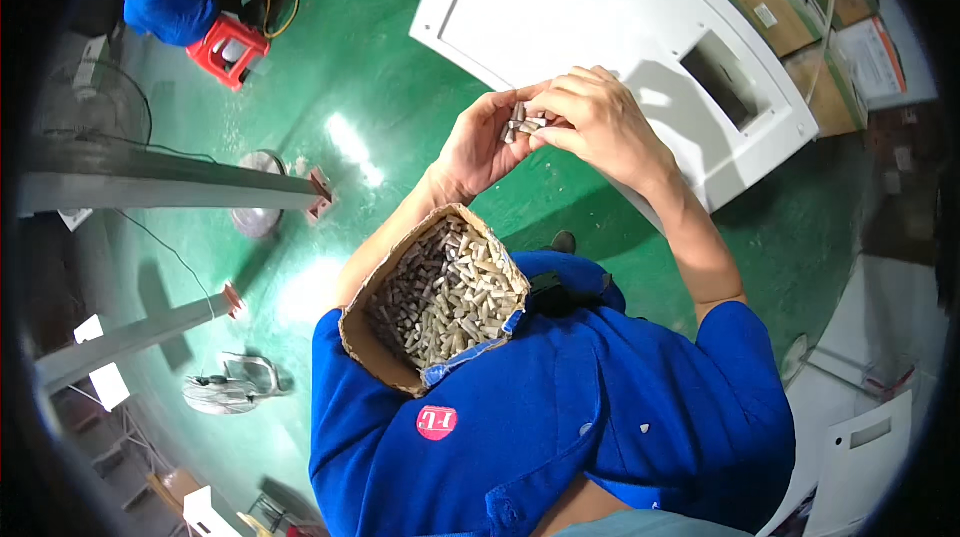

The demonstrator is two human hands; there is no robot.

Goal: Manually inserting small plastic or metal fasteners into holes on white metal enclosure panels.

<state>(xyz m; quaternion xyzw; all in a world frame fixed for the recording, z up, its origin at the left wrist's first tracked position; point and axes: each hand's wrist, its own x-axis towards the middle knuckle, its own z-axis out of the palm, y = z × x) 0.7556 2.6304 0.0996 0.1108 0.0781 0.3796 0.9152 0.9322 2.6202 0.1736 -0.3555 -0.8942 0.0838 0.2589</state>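
Note:
My left hand (pixel 478 145) is cupped, palm up, around several small grey-beige tapered pieces (pixel 522 123). Over it, my right hand (pixel 603 122) has its thumb and fingers pinched together at the edge of this little pile, seemingly on one of the pieces. Both hands meet in front of the near left side of a large white panel (pixel 570 17). An open cardboard box (pixel 362 335) rests in the crook of my left arm against my chest. Many more of the same tapered pieces (pixel 455 297) lie loose inside it.
The white panel has a raised rim and a rectangular opening (pixel 722 79). Cardboard boxes (pixel 775 2) are stacked beyond it on the right. Grey metal posts (pixel 170 182) stand on the left. A person in blue (pixel 170 5) is by a red stool (pixel 228 49) at far left.

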